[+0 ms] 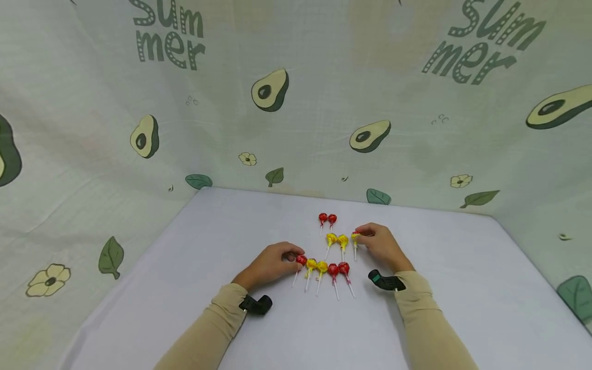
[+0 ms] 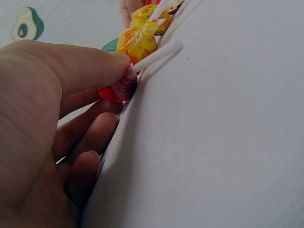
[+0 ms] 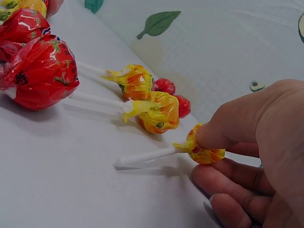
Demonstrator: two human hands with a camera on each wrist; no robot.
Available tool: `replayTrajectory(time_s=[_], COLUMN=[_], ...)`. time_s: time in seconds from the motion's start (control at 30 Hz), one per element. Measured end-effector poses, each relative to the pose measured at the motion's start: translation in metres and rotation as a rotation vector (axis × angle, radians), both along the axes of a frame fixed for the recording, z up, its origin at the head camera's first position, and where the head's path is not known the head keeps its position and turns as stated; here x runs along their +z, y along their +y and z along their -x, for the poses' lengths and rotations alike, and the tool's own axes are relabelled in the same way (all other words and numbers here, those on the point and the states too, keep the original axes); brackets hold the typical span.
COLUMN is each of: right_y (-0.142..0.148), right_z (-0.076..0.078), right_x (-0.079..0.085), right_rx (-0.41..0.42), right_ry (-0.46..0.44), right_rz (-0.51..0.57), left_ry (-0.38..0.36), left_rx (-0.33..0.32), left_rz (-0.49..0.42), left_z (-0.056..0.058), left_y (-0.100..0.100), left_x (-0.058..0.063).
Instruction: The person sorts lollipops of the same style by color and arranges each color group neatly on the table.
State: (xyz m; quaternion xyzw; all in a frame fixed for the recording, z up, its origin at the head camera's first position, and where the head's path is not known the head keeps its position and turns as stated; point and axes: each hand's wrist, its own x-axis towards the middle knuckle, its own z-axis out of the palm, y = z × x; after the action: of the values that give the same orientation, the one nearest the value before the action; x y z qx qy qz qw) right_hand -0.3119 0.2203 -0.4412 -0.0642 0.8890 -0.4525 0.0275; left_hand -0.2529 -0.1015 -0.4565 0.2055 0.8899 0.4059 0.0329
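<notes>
My left hand (image 1: 277, 261) pinches a red lollipop (image 2: 124, 88) by its wrapped head, at the left end of the front row; its white stick points toward me. Beside it in that row lie two yellow lollipops (image 1: 316, 265) and two red lollipops (image 1: 338, 269). Between thumb and fingers, my right hand (image 1: 380, 245) holds a yellow lollipop (image 3: 205, 147) by the head, its stick low over the white cloth. Just left of that one lie two more yellow lollipops (image 3: 154, 112), forming a middle row. My other right fingers are curled beneath the candy.
Two red lollipops (image 1: 327, 218) lie behind the middle row. A white cloth (image 1: 185, 318) covers the table. Behind it hangs a curtain (image 1: 314, 92) printed with avocados and leaves. Each wrist wears a black band (image 1: 387, 281).
</notes>
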Motion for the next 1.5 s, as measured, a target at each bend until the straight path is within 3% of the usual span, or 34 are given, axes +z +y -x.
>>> replayTrajectory(time_s=[0.2,0.53,0.9,1.5], right_y=[-0.006,-0.009,-0.011,-0.011], right_z=[0.0,-0.002,-0.011,-0.012], right_x=[-0.003,-0.01,-0.012,-0.013], right_rx=[-0.005,-0.008,-0.02,-0.035], right_ry=[-0.013,0.062,0.097,0.161], right_rz=[-0.03,-0.085,-0.105,-0.105], left_ry=[-0.006,0.011,-0.015,-0.008], left_rx=[0.015,0.007,0.013,0.012], left_rz=[-0.002,-0.005,-0.001,0.007], left_z=[-0.003,-0.001,-0.003,-0.001], left_y=[-0.002,-0.003,-0.001,-0.001], left_x=[-0.001,-0.003,-0.003,0.001])
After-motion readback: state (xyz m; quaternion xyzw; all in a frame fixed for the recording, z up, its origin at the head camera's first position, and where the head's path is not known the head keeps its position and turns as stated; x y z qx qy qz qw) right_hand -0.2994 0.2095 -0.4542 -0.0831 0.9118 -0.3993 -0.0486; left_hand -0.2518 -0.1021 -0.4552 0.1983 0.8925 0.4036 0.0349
